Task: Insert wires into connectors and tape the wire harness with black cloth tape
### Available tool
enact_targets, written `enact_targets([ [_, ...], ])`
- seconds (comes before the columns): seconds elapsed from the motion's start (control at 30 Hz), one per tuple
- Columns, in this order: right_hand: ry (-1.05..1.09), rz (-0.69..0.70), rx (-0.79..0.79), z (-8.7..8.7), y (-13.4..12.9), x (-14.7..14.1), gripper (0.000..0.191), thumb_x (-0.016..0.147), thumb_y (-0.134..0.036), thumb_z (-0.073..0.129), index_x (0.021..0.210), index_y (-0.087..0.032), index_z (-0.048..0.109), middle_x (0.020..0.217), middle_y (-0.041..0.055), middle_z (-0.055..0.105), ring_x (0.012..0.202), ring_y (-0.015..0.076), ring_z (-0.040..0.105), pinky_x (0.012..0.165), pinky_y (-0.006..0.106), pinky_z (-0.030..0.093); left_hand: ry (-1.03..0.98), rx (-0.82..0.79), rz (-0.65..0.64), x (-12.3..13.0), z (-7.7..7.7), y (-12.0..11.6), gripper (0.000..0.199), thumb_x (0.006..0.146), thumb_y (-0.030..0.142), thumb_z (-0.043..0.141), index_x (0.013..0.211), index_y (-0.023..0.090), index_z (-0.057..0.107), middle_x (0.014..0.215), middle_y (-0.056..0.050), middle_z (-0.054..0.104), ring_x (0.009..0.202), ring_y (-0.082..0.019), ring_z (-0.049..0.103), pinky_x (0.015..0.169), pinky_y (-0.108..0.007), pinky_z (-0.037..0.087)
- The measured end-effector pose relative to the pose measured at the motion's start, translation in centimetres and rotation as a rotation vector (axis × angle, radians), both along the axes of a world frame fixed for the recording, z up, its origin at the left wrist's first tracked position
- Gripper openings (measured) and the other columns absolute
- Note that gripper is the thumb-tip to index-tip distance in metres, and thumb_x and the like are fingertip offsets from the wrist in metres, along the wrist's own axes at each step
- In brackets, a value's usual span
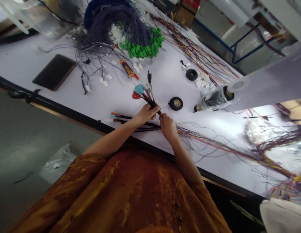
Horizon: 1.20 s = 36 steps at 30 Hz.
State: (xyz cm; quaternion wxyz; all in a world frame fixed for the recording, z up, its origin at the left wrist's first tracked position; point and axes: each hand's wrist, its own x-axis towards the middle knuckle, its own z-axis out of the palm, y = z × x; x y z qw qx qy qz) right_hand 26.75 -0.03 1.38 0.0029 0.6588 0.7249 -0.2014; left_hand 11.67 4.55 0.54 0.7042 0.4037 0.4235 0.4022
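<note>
White workbench [165, 61]: left hand [147, 114], right hand [168, 127] both clamped around wire harness [148, 99].

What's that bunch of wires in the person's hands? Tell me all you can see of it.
The wire bundle is a tight sheaf of thin, plastic-coated wires, held by the left hand and right hand. It fans out above the table into a teal connector, a red connector and a black plug.

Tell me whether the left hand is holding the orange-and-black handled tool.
No: the orange-and-black handled tool lies on the white work table, and the left hand holds a bundle of dark wires.
</note>
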Motion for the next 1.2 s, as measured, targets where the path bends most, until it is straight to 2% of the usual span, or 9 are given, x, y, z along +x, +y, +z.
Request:
enact_targets([
  [0.23,-0.044,0.031,-0.049,-0.1,0.4,-0.2,0.031,0.110,-0.033,0.031,0.117,-0.015,0.056,0.102,0.0151,0.075,0.090,0.0253,0.071,0.068,0.030,0.037,-0.024,-0.037,-0.137,-0.7,-1.1,0.2,0.024,0.078,0.027,0.080,0.091,0.013,0.066,0.062,0.003,0.057,0.053,-0.006,0.051,0.051,-0.019,0.040],
  [0.4,0.081,0.114,0.033,0.3,-0.2,1.3,0.036,0.106,-0.043,0.046,0.125,-0.013,0.054,0.114,0.0148,0.072,0.102,0.0267,0.069,0.079,0.033,0.045,-0.066,-0.051,0.070,0.4,-1.1,-0.5,0.023,0.079,0.028,0.081,0.078,0.014,0.063,0.069,0.001,0.063,0.057,-0.007,0.058,0.057,-0.019,0.052],
  [0.47,0.050,0.188,0.084,0.4,-1.0,3.0,0.057,0.094,-0.046,0.067,0.136,-0.012,0.049,0.127,0.0171,0.067,0.112,0.0297,0.065,0.090,0.036,0.045,-0.065,-0.062,0.173,0.6,-1.1,-0.8,0.024,0.080,0.029,0.082,0.078,0.014,0.063,0.072,0.001,0.065,0.056,-0.006,0.058,0.057,-0.018,0.054],
  [0.53,-0.064,0.197,0.087,0.1,-1.9,5.7,0.068,0.086,-0.035,0.076,0.142,-0.012,0.046,0.132,0.0184,0.064,0.117,0.0317,0.062,0.096,0.039,0.044,-0.063,-0.076,0.258,0.5,-1.3,-0.9,0.024,0.080,0.029,0.082,0.077,0.015,0.063,0.074,0.001,0.066,0.054,-0.005,0.059,0.056,-0.017,0.055],
  [0.67,-0.327,-0.046,-0.012,-1.3,-4.1,14.6,0.034,0.092,-0.011,0.052,0.126,-0.012,0.059,0.116,0.0163,0.070,0.105,0.0282,0.065,0.088,0.037,0.042,-0.062,-0.099,0.372,-0.1,-2.3,-0.7,0.024,0.078,0.027,0.084,0.079,0.016,0.062,0.077,0.002,0.069,0.053,-0.003,0.060,0.057,-0.015,0.057],
  [0.83,-0.515,-0.496,-0.083,-3.0,-8.6,30.1,0.035,0.097,-0.018,0.050,0.131,-0.014,0.055,0.097,0.0164,0.072,0.084,0.0250,0.064,0.070,0.035,0.034,-0.038,-0.142,0.435,-0.3,-3.6,-0.4,0.015,0.081,0.020,0.079,0.078,0.016,0.064,0.075,0.001,0.069,0.053,-0.005,0.061,0.057,-0.017,0.059],
  [0.93,-0.553,-0.704,-0.103,-3.2,-11.1,36.9,0.035,0.100,-0.017,0.046,0.134,-0.014,0.053,0.098,0.0167,0.071,0.075,0.0199,0.059,0.070,0.035,0.032,-0.016,-0.133,0.425,-0.3,-4.1,-0.2,0.012,0.082,0.016,0.076,0.076,0.017,0.065,0.075,0.000,0.070,0.054,-0.006,0.061,0.058,-0.018,0.060],
  [1.1,-0.589,-0.804,-0.080,-2.5,-12.4,41.4,0.037,0.105,-0.016,0.033,0.136,-0.005,0.051,0.089,0.0205,0.068,0.065,0.0171,0.054,0.068,0.035,0.033,0.012,-0.105,0.412,-0.3,-4.6,-0.2,0.013,0.082,0.017,0.076,0.076,0.018,0.065,0.075,0.001,0.069,0.053,-0.005,0.061,0.057,-0.017,0.060],
  [1.2,-0.554,-0.713,-0.027,-1.7,-11.6,42.2,0.034,0.104,-0.017,0.037,0.127,-0.002,0.057,0.086,0.0225,0.065,0.070,0.0214,0.057,0.069,0.037,0.036,0.010,-0.087,0.400,-0.4,-4.7,-0.2,0.018,0.078,0.022,0.082,0.076,0.018,0.064,0.074,0.002,0.069,0.053,-0.005,0.062,0.057,-0.016,0.060],
])
